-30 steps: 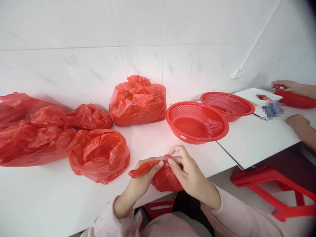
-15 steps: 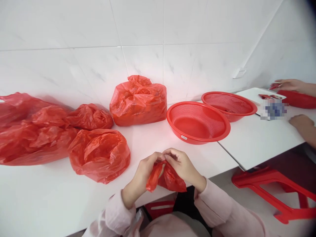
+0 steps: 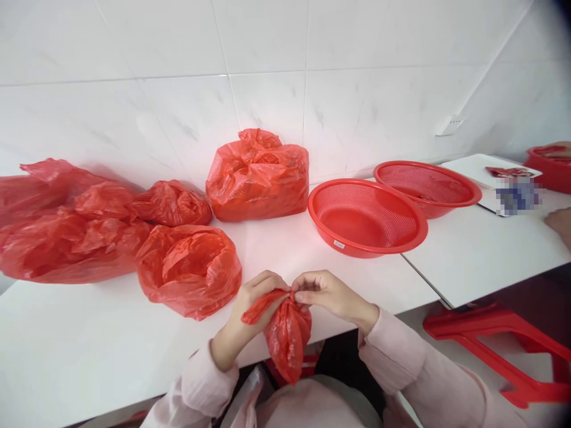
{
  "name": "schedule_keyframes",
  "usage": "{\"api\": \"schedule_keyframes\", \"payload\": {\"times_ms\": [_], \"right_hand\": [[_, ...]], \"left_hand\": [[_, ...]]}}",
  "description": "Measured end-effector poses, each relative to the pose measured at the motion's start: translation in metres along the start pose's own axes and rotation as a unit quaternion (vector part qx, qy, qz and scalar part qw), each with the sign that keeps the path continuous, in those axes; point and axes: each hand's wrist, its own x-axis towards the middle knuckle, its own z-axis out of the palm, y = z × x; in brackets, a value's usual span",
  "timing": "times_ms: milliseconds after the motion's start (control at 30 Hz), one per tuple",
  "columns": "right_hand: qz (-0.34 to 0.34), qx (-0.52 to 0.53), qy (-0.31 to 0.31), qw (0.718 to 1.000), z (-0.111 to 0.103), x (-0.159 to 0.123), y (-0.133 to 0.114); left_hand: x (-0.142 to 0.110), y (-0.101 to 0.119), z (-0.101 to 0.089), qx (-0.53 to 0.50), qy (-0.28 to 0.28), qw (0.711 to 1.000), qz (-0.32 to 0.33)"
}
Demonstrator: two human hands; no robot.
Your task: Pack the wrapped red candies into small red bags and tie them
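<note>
Our left hand [image 3: 243,312] held the gathered neck of a small red bag [image 3: 289,342], and our right hand [image 3: 332,294] pinched it between thumb and fingers. Its body hung at the near edge of the bench [image 3: 66,345]. A hard tug could have torn that thin, shiny, wrinkled film; a slack grip could have dropped it. Beyond stood a stiff, perforated basket [image 3: 370,246].

A plain indoor workroom, exact kind unclear: white flat-topped tables [image 3: 66,351] against a marble-patterned white tiled wall [image 3: 267,35] at twelve o'clock, bulging red plastic bags [image 3: 259,187] from eight to eleven, round red perforated plastic baskets [image 3: 334,205] and another person's hand [image 3: 560,227] toward three.
</note>
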Motion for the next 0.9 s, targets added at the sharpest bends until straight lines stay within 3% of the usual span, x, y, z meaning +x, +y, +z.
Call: {"api": "schedule_keyframes", "payload": {"times_ms": [133, 333, 500, 667, 800, 900], "right_hand": [[-0.06, -0.143, 0.021, 0.988, 0.018, -0.001, -0.004], [-0.175, -0.331, 0.11, 0.921, 0.039, 0.008, 0.022], [-0.195, -0.374, 0.106, 0.9, 0.04, 0.006, 0.026], [-0.158, -0.367, 0.083, 0.913, 0.031, -0.004, -0.002], [-0.234, -0.351, 0.052, 0.905, 0.034, -0.006, -0.018], [-0.299, -0.361, 0.048, 0.882, 0.055, -0.008, -0.018]], "left_hand": [[-0.006, 0.006, -0.019, -0.018, -0.034, 0.999, -0.025], [-0.017, 0.016, -0.026, -0.011, 0.061, 0.994, -0.086], [-0.017, 0.02, -0.023, -0.048, 0.127, 0.976, -0.172], [-0.014, 0.027, -0.025, -0.106, 0.116, 0.967, -0.199], [-0.01, 0.042, -0.031, -0.111, 0.088, 0.974, -0.179], [-0.017, 0.061, -0.039, -0.096, 0.127, 0.975, -0.157]]}}
